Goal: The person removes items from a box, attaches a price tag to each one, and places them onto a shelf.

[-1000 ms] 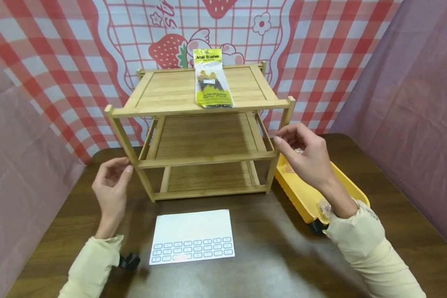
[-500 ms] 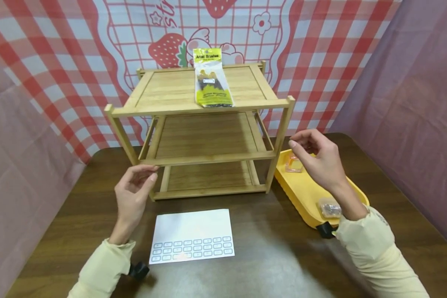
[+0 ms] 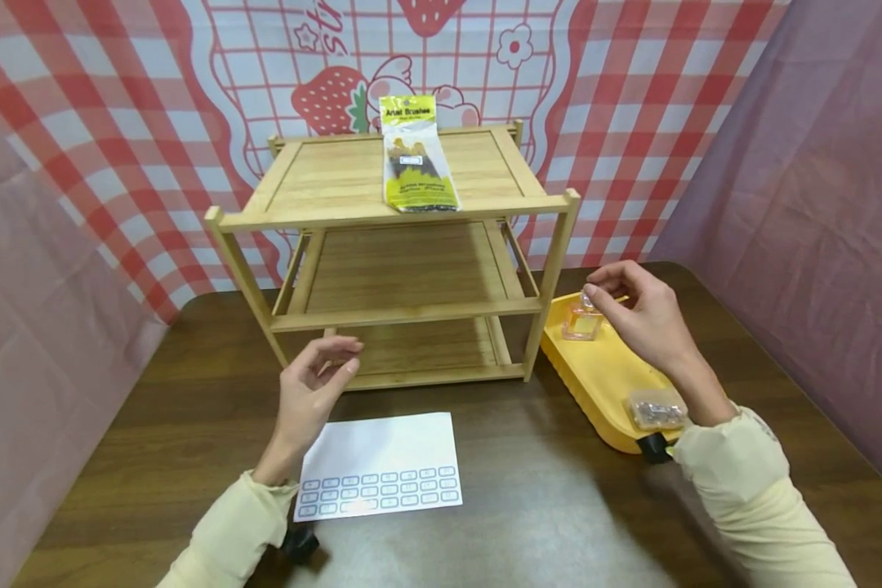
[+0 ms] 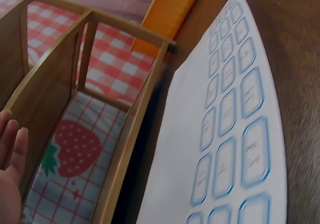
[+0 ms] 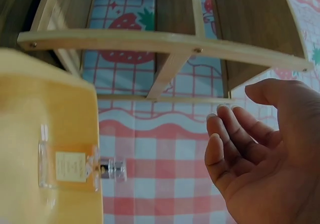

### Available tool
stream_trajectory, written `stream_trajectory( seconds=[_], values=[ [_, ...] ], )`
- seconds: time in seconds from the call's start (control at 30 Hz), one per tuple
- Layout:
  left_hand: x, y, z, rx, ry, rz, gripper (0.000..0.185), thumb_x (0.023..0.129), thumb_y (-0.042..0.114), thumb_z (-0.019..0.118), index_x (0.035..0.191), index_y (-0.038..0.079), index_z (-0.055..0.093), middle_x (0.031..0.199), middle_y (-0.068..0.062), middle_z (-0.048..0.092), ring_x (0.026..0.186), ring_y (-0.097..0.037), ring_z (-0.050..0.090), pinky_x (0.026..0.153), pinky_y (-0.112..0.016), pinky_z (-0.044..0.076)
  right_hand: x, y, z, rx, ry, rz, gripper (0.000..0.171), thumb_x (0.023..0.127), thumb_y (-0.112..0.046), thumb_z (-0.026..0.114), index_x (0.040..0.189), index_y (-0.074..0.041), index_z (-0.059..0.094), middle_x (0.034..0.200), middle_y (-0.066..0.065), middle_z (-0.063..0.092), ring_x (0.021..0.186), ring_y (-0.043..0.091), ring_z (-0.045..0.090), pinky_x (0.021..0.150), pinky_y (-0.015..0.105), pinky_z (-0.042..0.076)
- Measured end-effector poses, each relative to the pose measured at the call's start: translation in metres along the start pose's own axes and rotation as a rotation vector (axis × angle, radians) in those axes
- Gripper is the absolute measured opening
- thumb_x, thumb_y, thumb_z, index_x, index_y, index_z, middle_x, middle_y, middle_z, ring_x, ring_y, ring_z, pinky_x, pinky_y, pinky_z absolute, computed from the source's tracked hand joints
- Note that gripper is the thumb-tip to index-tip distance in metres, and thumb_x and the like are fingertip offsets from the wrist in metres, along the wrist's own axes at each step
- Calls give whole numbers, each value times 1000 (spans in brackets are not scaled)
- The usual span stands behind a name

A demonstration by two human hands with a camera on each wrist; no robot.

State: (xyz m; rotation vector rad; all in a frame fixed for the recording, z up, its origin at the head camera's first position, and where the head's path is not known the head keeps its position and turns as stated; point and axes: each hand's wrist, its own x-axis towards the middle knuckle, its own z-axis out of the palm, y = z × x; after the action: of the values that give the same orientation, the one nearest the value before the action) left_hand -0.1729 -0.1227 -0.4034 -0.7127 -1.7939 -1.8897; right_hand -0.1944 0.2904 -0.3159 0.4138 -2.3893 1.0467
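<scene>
My left hand (image 3: 312,400), with loosely bent fingers and nothing in it, hovers over the top left corner of a white sheet of blue-framed labels (image 3: 389,445), in front of the lower shelf. To the right of the rack, my right hand (image 3: 647,314) hangs above a yellow tray (image 3: 569,376), its fingers slightly bent. Just below those fingertips stands a glass perfume bottle (image 3: 581,324) inside the tray. The right wrist view shows a gap between this hand and the perfume bottle (image 5: 70,166), and no object in the hand.
A three-tier wooden rack (image 3: 323,175) stands at the back middle. On its top shelf lies a packet of artist brushes (image 3: 419,184) bearing a small label. A clear pack of small pieces (image 3: 657,408) sits in the tray's near end. Checked cloth (image 3: 632,106) hangs behind.
My left hand has moved right, from beside the rack's left post to over the sheet's corner. My right hand has drawn away from the right post to above the tray, uncovering the perfume bottle.
</scene>
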Motion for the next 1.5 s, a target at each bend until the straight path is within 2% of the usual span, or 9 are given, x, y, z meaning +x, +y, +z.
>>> stream_trajectory(
  seconds=[0.23,0.53,0.73,0.87,1.2,1.5],
  values=[
    [-4,-3,16,4,-44,-81,30,91,-16,65,121,-15,61,115,-30,65,102,-20,67,88,-27,57,5,13,-4,-16,-16,26,20,102,-14,66,112,3,67,97,14,68,81,6,57,70,13,44],
    [-7,-7,37,-45,-111,-146,32,92,-12,66,124,-13,59,118,-28,65,106,-32,65,91,-31,57,12,31,-9,-52,-48,116,23,103,-19,65,114,2,66,99,15,68,78,7,56,67,13,44],
    [-10,-8,48,-70,-151,-186,33,93,-10,66,125,-13,58,120,-27,65,107,-28,64,91,-31,57,14,38,-11,-59,-59,150,26,104,-21,64,116,2,65,101,17,68,78,9,56,64,14,44],
    [-12,-9,56,-68,-177,-222,33,95,-8,67,126,-13,59,121,-27,64,108,-27,64,90,-29,57,16,42,-11,-63,-74,163,27,105,-22,61,117,3,64,101,17,68,78,12,58,64,15,45],
    [-15,-11,78,-77,-254,-281,34,97,-3,68,129,-10,59,123,-31,62,112,-40,61,91,-29,57,19,54,-11,-86,-115,177,30,105,-24,63,118,3,63,102,19,67,78,9,54,62,14,43],
    [-17,-11,97,-92,-291,-301,37,95,-3,69,129,-11,59,123,-28,63,111,-35,63,92,-32,57,19,64,-12,-107,-127,181,31,105,-24,62,117,4,63,102,21,67,78,8,55,63,15,43]
  ],
)
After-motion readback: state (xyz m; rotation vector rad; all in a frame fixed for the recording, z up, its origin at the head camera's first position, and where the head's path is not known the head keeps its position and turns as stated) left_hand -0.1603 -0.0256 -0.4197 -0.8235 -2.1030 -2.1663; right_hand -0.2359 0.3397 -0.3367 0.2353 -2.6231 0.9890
